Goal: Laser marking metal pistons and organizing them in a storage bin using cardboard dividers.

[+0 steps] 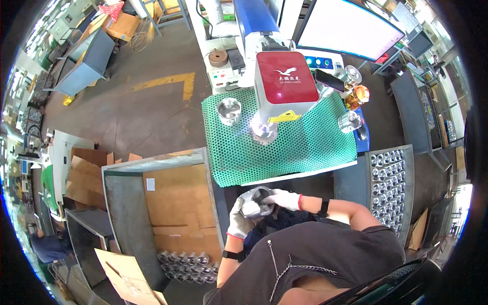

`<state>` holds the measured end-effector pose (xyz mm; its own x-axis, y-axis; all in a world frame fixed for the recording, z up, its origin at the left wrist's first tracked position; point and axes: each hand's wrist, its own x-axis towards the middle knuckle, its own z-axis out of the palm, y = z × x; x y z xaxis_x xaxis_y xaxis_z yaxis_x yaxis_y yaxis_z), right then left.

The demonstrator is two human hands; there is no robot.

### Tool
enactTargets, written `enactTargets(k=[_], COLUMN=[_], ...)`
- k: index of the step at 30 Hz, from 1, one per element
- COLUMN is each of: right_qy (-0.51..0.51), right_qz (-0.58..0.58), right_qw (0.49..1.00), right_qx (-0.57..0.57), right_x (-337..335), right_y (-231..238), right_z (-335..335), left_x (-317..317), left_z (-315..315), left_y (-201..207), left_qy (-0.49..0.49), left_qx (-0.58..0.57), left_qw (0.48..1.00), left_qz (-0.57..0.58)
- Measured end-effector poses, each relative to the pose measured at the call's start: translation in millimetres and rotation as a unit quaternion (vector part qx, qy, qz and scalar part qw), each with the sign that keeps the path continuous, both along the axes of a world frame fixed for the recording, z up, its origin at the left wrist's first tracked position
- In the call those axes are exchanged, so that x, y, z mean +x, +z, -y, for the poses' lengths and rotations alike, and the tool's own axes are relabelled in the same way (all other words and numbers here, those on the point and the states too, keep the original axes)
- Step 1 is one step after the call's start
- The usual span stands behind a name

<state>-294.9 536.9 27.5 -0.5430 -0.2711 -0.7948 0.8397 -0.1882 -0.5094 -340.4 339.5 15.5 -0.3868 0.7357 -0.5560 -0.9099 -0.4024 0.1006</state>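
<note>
Over my lap, in front of the bench edge, I hold a shiny metal piston point(250, 195) with its hollow side partly showing. My left hand point(240, 222), in a white knit glove, is closed round its lower left side. The gloved fingers of my right hand point(285, 199) grip its right rim, with the fingertips partly hidden at the opening. Beyond my hands, under the red-fronted laser head point(287, 79), another piston point(263, 127) sits in bright light on a round base. A third piston point(229, 111) stands on the green perforated mat point(284, 160) to the left.
To my left stands a large cardboard-lined metal bin point(175, 203) with several pistons point(188, 267) at its near end. A tray point(389, 188) of pistons in rows lies right. A phone point(329, 80), glass jars and a monitor point(351, 25) line the bench's far right.
</note>
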Motion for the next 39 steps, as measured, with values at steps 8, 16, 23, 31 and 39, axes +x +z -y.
enactTargets(k=[8,16,23,31,39], right_qy=[-0.037,-0.125,0.094,0.140,0.136], right_qz=[-0.171,-0.150,-0.300,-0.237,-0.260], right_qw=[0.932,0.919,0.870,0.680,0.558], right_qx=[0.317,0.341,0.380,0.679,0.776], right_x=[-111,-201,-105,-64,-132], right_y=[-39,-64,-51,14,-38], right_z=[-11,-22,-28,-205,-317], left_x=[-37,-40,-37,-46,-78], left_z=[60,71,49,17,-48], left_y=[-30,-26,-33,-44,-30], left_qy=[0.072,0.092,0.034,-0.028,-0.087], left_qx=[-0.132,-0.155,-0.212,-0.270,-0.214], left_qw=[0.984,0.978,0.969,0.955,0.949], left_qz=[-0.098,-0.105,-0.120,-0.124,-0.214])
